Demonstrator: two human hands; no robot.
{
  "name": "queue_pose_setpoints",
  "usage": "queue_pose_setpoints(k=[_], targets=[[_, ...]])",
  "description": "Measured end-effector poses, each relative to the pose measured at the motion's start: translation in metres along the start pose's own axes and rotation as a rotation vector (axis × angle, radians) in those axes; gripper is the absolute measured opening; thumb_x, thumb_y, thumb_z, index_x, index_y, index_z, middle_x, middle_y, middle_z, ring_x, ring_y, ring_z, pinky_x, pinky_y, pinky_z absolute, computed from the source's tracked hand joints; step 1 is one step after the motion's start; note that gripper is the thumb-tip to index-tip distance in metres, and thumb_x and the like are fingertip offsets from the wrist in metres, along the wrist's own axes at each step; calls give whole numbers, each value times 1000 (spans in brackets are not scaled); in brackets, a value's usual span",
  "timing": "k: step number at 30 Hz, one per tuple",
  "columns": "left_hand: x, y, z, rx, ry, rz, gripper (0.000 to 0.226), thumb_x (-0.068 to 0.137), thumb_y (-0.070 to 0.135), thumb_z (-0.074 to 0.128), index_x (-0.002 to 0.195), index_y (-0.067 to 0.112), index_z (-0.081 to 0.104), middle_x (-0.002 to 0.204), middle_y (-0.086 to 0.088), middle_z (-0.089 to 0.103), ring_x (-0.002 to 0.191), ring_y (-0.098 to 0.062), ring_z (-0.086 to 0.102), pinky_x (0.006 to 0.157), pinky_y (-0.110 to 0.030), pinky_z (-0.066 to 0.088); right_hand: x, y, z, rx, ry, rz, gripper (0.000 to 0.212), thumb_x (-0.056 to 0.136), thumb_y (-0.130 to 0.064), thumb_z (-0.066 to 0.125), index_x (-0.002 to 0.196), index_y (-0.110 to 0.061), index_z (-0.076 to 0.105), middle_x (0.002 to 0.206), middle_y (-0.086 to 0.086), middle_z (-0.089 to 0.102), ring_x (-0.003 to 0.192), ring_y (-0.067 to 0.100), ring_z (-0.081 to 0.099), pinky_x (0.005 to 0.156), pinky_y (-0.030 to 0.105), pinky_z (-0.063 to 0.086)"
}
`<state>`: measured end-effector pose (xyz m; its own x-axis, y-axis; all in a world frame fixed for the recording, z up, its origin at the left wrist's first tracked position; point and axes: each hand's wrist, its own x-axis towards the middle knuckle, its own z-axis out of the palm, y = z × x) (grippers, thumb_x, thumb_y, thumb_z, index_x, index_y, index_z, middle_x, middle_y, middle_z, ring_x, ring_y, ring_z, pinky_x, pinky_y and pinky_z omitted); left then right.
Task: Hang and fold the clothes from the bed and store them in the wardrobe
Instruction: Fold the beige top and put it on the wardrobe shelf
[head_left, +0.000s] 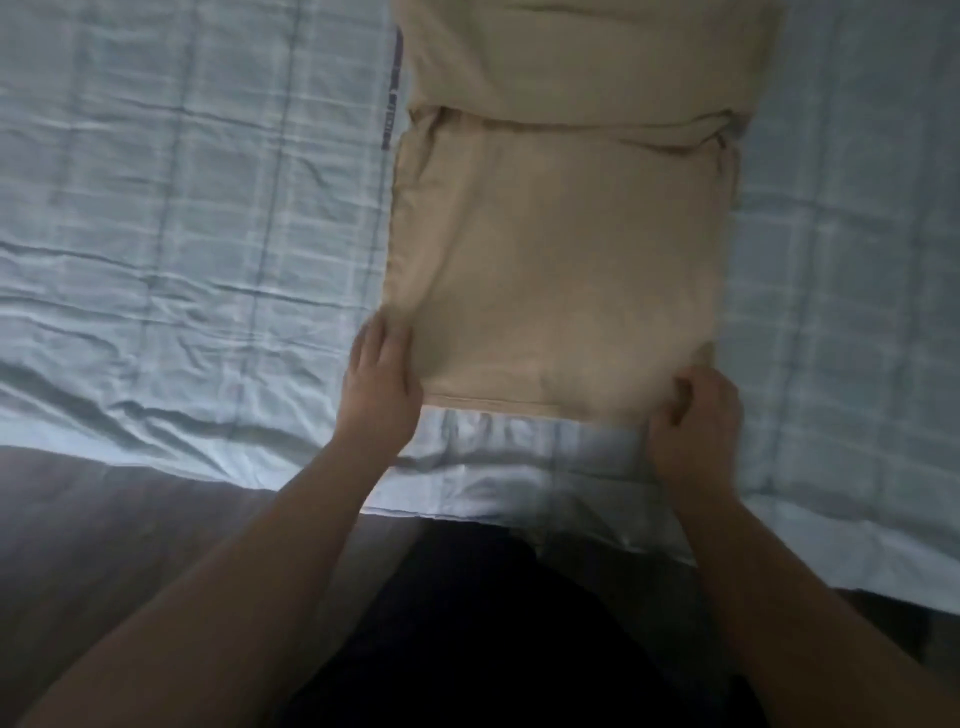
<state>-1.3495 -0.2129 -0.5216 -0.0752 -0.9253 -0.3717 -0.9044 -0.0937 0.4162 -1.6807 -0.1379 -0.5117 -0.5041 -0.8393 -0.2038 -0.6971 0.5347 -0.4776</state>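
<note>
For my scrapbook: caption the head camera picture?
Left hand and right hand at near corners of a beige garment on a checked bedspread.

Head camera (close), down over bed (156, 208)

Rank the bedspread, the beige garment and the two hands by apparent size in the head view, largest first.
1. the bedspread, spreading on both sides of everything else
2. the beige garment
3. the left hand and the right hand: they look about alike, so they are not ranked against each other
</note>
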Motion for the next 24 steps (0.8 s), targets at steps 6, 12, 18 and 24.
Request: queue_pose_setpoints(k=[6,12,18,24], targets=[[-11,0,-25,-525,23,-531,38,79,19,67,115,11,61,98,-8,62,75,-22,57,57,-24,40,3,2,-16,209,9,495,35,91,-20,59,122,-4,55,114,14,60,107,29,57,94,40,43],[-11,-14,-34,-976,-155,-628,5,94,8,63,92,4,62,80,-13,61,68,-21,56,63,-30,47,14,16,-26,397,-163,664,20,87,-19,57,70,-8,55,79,19,55,67,27,55,63,35,46],[-39,-11,-48,-1395,-111,-603,25,102,8,54,121,-7,55,109,-20,69,94,-25,72,79,-31,61,-4,15,-60,902,-171,759,23,102,-15,50,115,3,59,104,18,67,88,25,69,87,44,58],[-98,-9,-47,-1486,-225,-698,24,104,6,48,122,-8,58,100,-10,75,90,-18,74,86,-30,60,-42,36,-89,922,-133,803,40,99,-6,51,138,0,46,139,23,52,81,18,62,77,29,59]])
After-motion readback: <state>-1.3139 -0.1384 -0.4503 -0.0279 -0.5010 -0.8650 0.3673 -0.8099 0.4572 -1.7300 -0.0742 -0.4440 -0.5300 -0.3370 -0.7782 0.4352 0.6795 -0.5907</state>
